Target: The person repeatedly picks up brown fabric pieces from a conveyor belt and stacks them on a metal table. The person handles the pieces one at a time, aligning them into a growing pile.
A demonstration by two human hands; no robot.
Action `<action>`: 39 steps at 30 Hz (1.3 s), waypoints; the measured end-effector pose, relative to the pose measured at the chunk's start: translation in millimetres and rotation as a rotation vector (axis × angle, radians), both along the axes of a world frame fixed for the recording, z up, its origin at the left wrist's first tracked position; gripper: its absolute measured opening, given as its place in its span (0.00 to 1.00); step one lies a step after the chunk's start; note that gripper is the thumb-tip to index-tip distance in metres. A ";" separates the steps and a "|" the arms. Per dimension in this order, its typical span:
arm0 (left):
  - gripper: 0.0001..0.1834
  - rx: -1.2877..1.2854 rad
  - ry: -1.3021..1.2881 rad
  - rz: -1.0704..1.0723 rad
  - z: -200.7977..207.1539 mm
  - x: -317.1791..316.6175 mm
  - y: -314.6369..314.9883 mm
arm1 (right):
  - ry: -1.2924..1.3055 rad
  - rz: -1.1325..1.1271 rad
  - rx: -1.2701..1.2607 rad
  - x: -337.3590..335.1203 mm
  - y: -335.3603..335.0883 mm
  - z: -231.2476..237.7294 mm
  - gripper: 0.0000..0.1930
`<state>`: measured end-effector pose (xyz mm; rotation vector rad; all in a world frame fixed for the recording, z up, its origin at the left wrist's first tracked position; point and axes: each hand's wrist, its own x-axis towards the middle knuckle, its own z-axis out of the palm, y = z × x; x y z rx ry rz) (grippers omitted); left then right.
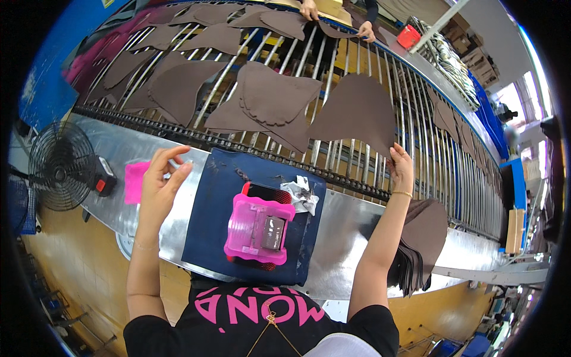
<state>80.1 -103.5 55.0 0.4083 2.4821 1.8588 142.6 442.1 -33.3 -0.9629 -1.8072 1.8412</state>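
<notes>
My right hand (400,164) pinches the lower right corner of a curved brown cut panel (360,110), which lies over the metal rods of the conveyor. The panel's material looks like leather, but I cannot tell for sure. My left hand (163,181) is raised above the metal table, fingers apart and holding nothing. Between my arms, a pink plastic holder (247,229) with a small dark block (273,232) in it sits on a dark blue mat (205,238). Red and black parts show under the holder. Beside it lies a crumpled white rag or paper (301,194).
More brown panels (270,98) overlap on the rod conveyor (410,128). A stack of panels (426,232) hangs over the table edge at right. At left are a black fan (61,166) and a pink cloth (135,181). Across the conveyor, another person's hands (367,31) hold a panel.
</notes>
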 end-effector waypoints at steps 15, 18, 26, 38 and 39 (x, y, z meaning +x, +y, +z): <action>0.17 0.066 -0.167 -0.005 -11.0 0.3 9.4 | -0.506 0.024 0.240 26.3 47.1 -46.1 0.17; 0.18 0.073 -0.203 0.000 -15.7 0.5 9.1 | -0.715 -0.073 0.774 31.5 22.9 -27.8 0.22; 0.21 0.125 -0.212 -0.085 -24.7 -4.0 8.2 | -0.392 -0.439 1.091 163.4 -57.5 90.8 0.15; 0.22 0.108 -0.164 -0.207 -11.2 0.6 31.1 | -1.166 -0.549 0.929 350.1 -7.3 39.8 0.18; 0.22 0.115 -0.186 -0.198 -8.2 2.2 30.3 | -1.170 -0.539 1.019 354.6 -0.4 33.9 0.16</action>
